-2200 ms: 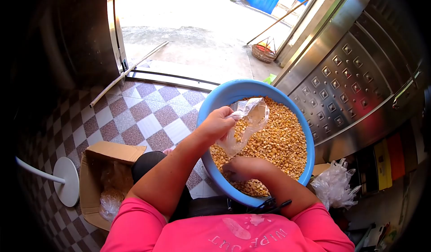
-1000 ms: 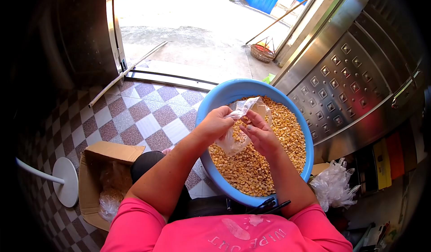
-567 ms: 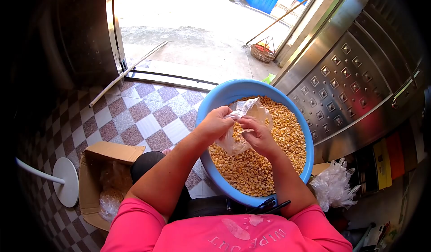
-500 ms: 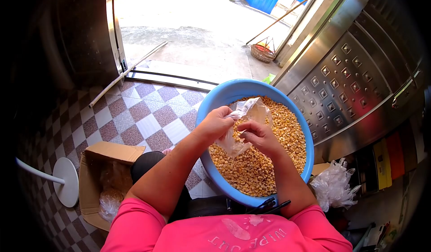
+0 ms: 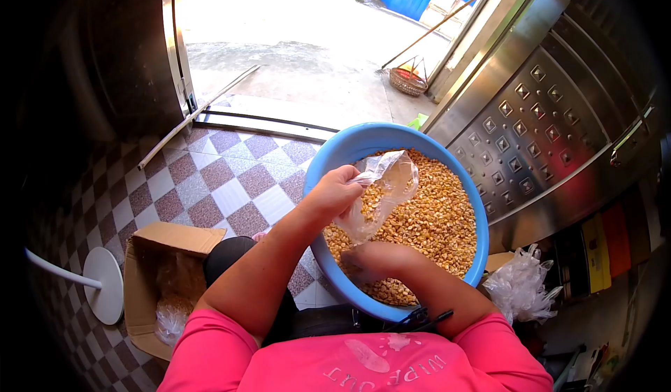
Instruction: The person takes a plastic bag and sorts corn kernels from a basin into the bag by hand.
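A blue tub (image 5: 328,156) full of yellow corn kernels (image 5: 440,217) stands before me. My left hand (image 5: 339,191) is closed on the rim of a clear plastic bag (image 5: 395,182), which hangs over the kernels with its mouth spread toward the right. Some kernels show in or through the bag. Low at the tub's near left side, my right hand (image 5: 370,260) is at the kernels, below the bag; its fingers are smeared by motion, so what they hold cannot be made out.
A cardboard box (image 5: 143,280) with plastic bags inside is at the left, beside a round white base (image 5: 105,287). Clear bags (image 5: 521,284) lie right of the tub. A pole (image 5: 199,116) crosses the door sill. A basket (image 5: 408,82) stands outside.
My right hand has moved from the bag's mouth down toward me, to the kernels at the tub's near left. My left hand still holds the bag in about the same place.
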